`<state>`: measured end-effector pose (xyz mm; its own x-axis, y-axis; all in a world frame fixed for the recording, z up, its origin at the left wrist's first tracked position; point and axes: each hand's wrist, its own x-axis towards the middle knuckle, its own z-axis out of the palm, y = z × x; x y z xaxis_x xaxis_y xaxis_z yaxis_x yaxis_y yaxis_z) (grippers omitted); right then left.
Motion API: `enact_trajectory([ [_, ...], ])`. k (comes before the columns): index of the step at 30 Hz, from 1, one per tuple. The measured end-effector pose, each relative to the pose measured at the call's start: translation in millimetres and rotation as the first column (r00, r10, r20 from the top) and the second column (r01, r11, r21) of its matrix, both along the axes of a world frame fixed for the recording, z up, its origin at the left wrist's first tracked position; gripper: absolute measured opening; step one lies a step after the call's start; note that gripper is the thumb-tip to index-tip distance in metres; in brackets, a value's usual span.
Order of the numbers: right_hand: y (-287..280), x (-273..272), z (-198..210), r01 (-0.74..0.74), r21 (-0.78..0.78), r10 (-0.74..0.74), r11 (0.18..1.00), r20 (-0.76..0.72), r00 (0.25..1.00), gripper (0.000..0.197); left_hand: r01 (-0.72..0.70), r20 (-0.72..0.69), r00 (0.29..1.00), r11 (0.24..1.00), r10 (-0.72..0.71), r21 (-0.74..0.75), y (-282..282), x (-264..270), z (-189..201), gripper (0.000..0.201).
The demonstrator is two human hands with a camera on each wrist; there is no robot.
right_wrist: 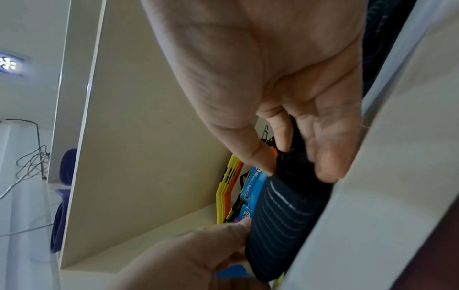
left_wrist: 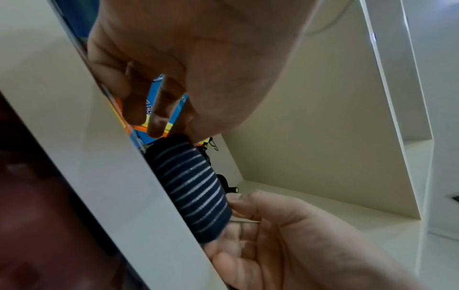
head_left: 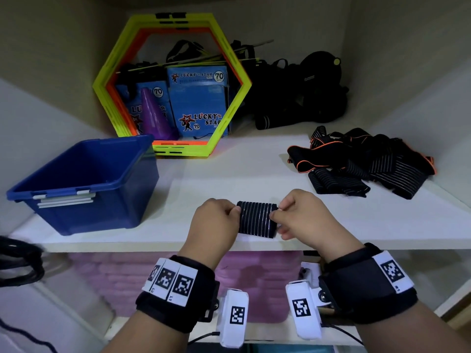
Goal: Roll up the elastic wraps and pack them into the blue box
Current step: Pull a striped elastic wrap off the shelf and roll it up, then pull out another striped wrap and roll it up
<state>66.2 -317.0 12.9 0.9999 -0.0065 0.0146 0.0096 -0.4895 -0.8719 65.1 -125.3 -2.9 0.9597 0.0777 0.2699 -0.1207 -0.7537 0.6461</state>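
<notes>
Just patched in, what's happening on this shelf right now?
A person holds a rolled elastic wrap by its two ends, left hand and right hand pinching it at the front of the shelf. The blue box looks empty. More unrolled wraps lie piled to the right.

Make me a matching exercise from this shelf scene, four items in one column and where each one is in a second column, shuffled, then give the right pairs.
Items:
1. rolled wrap
2. blue box
3. purple cone
4. loose wraps

Places:
A. inside the hexagon frame
B. heaped on the shelf's right
C. between the left hand and right hand
D. shelf's left, open

Pairs: 1-C, 2-D, 3-A, 4-B
</notes>
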Motion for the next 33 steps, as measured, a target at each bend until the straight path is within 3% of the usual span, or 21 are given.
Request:
enact_trajectory([
  [2,2.4,0.0,-0.6,0.001,0.008,-0.001,1.0,0.008,1.0,0.013,0.005,0.045,0.999,1.0,-0.005,-0.007,-0.4,-3.3,3.3,0.005],
  [6,5.1,3.2,8.0,-0.069,-0.231,0.092,0.97,0.09,0.992,0.012,0.059,0.162,0.984,0.995,-0.071,0.078,-2.6,-5.0,2.8,0.02],
  [8,9.3,5.0,17.0,-0.116,-0.345,0.152,0.931,0.078,0.985,0.01,0.086,0.182,0.977,0.987,-0.111,0.137,-1.6,-8.2,2.7,0.016],
  [11,24.5,9.7,26.8,-0.198,-0.379,0.222,0.904,0.022,0.975,0.008,0.086,0.163,0.98,0.98,-0.115,0.179,9.4,-12.7,1.9,0.024],
  [14,50.7,19.2,31.5,-0.272,-0.401,0.289,0.875,-0.02,0.957,0.013,-0.008,0.177,0.984,0.98,-0.028,0.201,31.6,-14.4,0.3,0.026],
  [20,122.0,38.0,35.3,-0.417,-0.379,0.405,0.826,-0.114,0.907,0.032,-0.155,0.128,0.985,0.922,0.117,0.353,85.2,-30.4,-4.4,0.029],
  [25,163.7,42.6,40.0,-0.478,-0.312,0.455,0.821,-0.146,0.878,0.026,-0.201,0.099,0.979,0.915,0.177,0.349,114.8,-36.6,-7.6,0.033],
  [29,170.2,42.8,35.1,-0.472,-0.235,0.452,0.849,-0.136,0.881,0.03,-0.2,0.064,0.98,0.923,0.19,0.329,123.9,-37.0,-8.0,0.037],
  [33,149.1,42.8,32.5,-0.393,-0.053,0.385,0.918,-0.117,0.915,0.033,-0.212,0.084,0.977,0.916,0.195,0.34,112.0,-35.0,5.2,0.04],
])
